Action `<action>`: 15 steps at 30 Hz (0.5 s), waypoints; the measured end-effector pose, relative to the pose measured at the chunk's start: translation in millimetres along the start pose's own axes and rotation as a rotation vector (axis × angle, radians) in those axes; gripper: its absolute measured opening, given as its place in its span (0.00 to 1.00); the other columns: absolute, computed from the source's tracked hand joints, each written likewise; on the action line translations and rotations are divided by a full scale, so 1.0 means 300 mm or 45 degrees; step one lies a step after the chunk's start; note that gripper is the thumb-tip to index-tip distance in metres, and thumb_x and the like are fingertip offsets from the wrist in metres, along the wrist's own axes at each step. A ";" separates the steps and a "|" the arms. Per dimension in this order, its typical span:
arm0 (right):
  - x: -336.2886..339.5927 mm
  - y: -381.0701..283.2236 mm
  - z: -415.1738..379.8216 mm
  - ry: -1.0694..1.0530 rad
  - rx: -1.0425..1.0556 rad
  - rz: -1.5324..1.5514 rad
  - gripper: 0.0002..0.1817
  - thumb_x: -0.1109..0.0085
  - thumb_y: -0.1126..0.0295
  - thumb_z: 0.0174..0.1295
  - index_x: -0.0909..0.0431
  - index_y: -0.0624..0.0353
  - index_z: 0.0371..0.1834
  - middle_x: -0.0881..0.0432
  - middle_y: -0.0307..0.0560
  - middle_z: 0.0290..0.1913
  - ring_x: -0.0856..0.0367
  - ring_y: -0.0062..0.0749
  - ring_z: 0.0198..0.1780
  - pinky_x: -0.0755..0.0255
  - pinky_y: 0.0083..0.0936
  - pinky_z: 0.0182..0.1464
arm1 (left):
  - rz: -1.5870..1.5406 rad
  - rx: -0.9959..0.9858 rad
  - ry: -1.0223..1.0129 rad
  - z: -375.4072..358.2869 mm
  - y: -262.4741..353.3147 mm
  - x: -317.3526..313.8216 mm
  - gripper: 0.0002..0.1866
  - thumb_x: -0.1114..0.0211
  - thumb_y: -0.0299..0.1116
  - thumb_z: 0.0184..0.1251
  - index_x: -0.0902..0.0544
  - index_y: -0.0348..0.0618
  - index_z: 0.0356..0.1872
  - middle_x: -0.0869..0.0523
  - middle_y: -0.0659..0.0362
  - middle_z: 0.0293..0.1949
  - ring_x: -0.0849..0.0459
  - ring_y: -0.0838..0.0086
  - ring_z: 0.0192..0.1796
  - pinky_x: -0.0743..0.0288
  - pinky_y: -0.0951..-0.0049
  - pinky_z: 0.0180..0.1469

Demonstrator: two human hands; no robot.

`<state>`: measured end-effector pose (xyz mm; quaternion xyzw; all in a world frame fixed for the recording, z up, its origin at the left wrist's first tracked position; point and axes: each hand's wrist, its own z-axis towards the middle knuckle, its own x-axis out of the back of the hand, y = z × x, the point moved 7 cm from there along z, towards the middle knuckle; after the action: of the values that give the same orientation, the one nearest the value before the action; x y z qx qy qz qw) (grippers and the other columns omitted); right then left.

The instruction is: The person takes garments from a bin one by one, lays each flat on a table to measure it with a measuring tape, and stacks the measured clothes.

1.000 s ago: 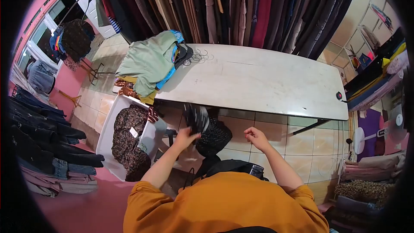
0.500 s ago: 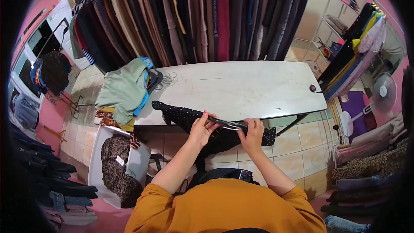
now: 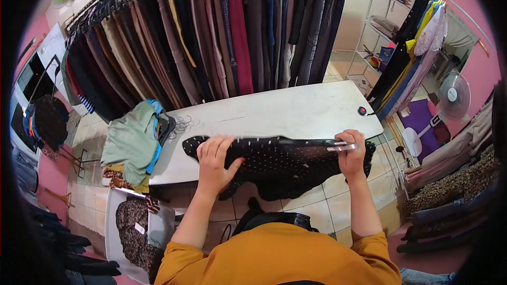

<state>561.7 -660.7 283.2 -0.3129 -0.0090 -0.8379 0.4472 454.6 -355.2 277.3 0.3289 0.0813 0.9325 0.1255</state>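
Black dotted fabric, a garment point(image 3: 274, 161) clipped to a hanger point(image 3: 311, 142), lies along the near edge of the white table point(image 3: 296, 111), its lower half drooping off toward the tiled floor point(image 3: 317, 206). My left hand point(image 3: 215, 159) presses flat on it, fingers spread, at about nine o'clock of the cloth; my right hand point(image 3: 351, 153) is closed around the hanger's metal end at three o'clock. To do this well, I'd keep the right grip firm on the bar and sweep the left palm outward so the cloth lies smooth along the hanger line, then draw the hanging part up onto the tabletop before it drags. A pile of green and blue clothes point(image 3: 129, 142) sits at the table's nine o'clock end, with loose hangers point(image 3: 174, 124) just beside it; keep clear of them.
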 end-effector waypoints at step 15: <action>-0.738 0.358 0.279 -0.108 -0.206 -0.142 0.28 0.37 0.64 0.54 0.32 0.53 0.58 0.33 0.50 0.59 0.37 0.47 0.64 0.45 0.52 0.65 | -0.550 0.585 -0.566 0.169 -0.664 -0.744 0.15 0.37 0.38 0.62 0.24 0.33 0.29 0.21 0.41 0.25 0.20 0.49 0.30 0.29 0.62 0.33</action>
<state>775.5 -535.8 204.2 -0.3821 0.0224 -0.8455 0.3723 690.5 -225.6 137.4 0.5177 0.3265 0.7480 0.2566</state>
